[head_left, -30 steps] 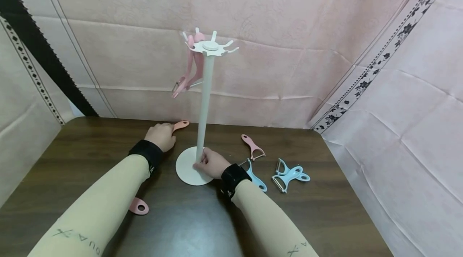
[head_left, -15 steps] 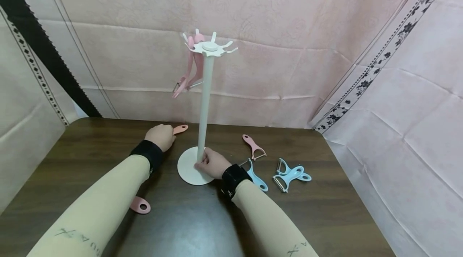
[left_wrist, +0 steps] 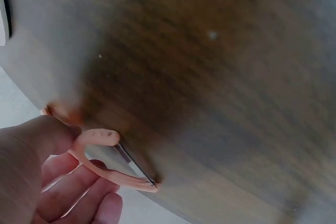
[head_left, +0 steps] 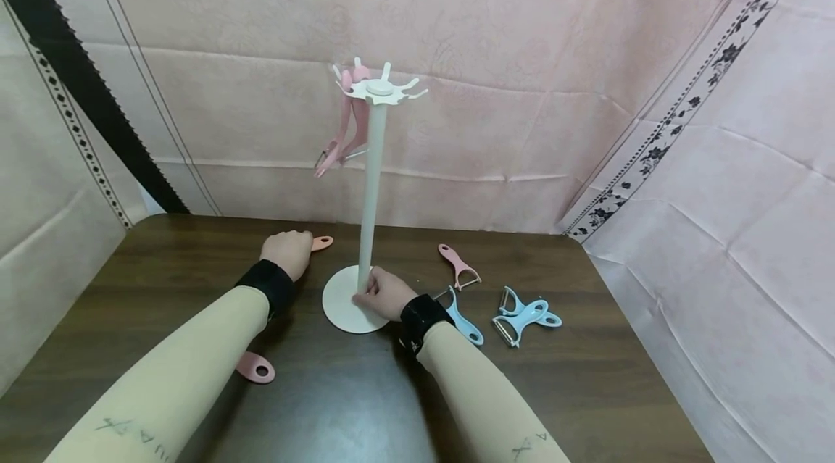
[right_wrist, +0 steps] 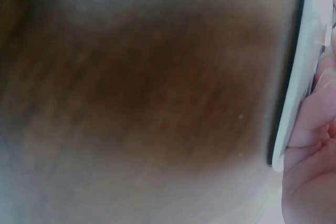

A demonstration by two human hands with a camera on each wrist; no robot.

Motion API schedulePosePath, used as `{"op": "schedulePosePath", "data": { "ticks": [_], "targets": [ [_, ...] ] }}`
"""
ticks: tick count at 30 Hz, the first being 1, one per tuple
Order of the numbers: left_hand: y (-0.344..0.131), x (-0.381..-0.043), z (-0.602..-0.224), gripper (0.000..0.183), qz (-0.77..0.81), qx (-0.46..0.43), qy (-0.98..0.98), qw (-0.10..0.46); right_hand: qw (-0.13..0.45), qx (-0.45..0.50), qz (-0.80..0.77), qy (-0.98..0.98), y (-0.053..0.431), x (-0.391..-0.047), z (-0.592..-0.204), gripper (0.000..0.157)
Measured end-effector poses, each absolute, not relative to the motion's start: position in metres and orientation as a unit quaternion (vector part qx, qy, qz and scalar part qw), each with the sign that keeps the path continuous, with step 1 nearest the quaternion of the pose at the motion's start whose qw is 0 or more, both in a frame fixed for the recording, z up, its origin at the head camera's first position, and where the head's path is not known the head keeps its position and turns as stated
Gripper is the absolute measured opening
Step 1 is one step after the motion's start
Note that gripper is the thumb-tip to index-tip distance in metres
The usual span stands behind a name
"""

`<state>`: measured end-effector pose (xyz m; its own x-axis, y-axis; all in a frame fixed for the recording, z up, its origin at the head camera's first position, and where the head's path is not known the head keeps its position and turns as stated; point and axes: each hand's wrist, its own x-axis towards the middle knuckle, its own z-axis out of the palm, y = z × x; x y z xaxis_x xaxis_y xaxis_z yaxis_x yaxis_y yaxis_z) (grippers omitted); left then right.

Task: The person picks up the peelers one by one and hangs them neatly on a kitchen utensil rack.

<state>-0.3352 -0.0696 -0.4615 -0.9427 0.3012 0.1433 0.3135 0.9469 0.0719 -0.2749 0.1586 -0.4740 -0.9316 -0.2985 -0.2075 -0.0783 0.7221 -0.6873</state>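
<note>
Near the table's back edge my left hand (head_left: 288, 253) pinches an orange-pink Y-shaped peeler (left_wrist: 113, 174) between thumb and fingers. In the left wrist view its forked head and metal blade point away from the palm; in the head view just the handle end shows past the hand. My right hand (head_left: 386, 295) holds the foot of the pole of a white stand (head_left: 372, 188), fingers low over its round base (head_left: 339, 303). The stand's top has a ring of hooks (head_left: 380, 90). From hooks on its left side hang pink peelers (head_left: 352, 122).
Right of the stand lie a pink peeler (head_left: 457, 262), a blue peeler (head_left: 464, 322) partly behind the right wrist, and two overlapping blue peelers (head_left: 525, 314). Another pink handle (head_left: 256, 368) pokes out from under the left forearm. Pale cloth (head_left: 489, 122) hangs behind the table.
The orange-pink peeler's handle end has shifted slightly left and down along with my left hand. My right hand stays on the stand. The head view has drifted a little.
</note>
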Motion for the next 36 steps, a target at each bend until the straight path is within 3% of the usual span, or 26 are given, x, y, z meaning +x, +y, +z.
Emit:
{"op": "schedulePosePath", "data": {
  "ticks": [7,10,17,24,30,36],
  "targets": [
    [-0.072,-0.328,-0.457,0.045,-0.014,-0.173,-0.984,0.036,0.155,-0.103,-0.365,0.912,0.159,-0.278,-0.476,0.029],
    [-0.074,-0.327,-0.456,0.050,-0.020,-0.175,-0.984,0.030,0.155,-0.100,-0.367,0.912,0.159,-0.278,-0.478,0.029],
    [-0.080,-0.328,-0.457,0.021,-0.028,-0.160,-0.986,0.029,0.151,-0.102,-0.369,0.911,0.158,-0.276,-0.475,0.028],
    [-0.088,-0.323,-0.453,0.018,-0.052,-0.149,-0.987,0.026,0.147,-0.107,-0.370,0.911,0.159,-0.276,-0.475,0.028],
    [-0.099,-0.317,-0.448,0.012,-0.066,-0.153,-0.983,0.072,0.152,-0.108,-0.379,0.906,0.160,-0.278,-0.478,0.028],
    [-0.113,-0.318,-0.443,0.023,-0.147,-0.141,-0.976,0.073,0.146,-0.117,-0.380,0.906,0.160,-0.278,-0.480,0.027]
  ]
}}
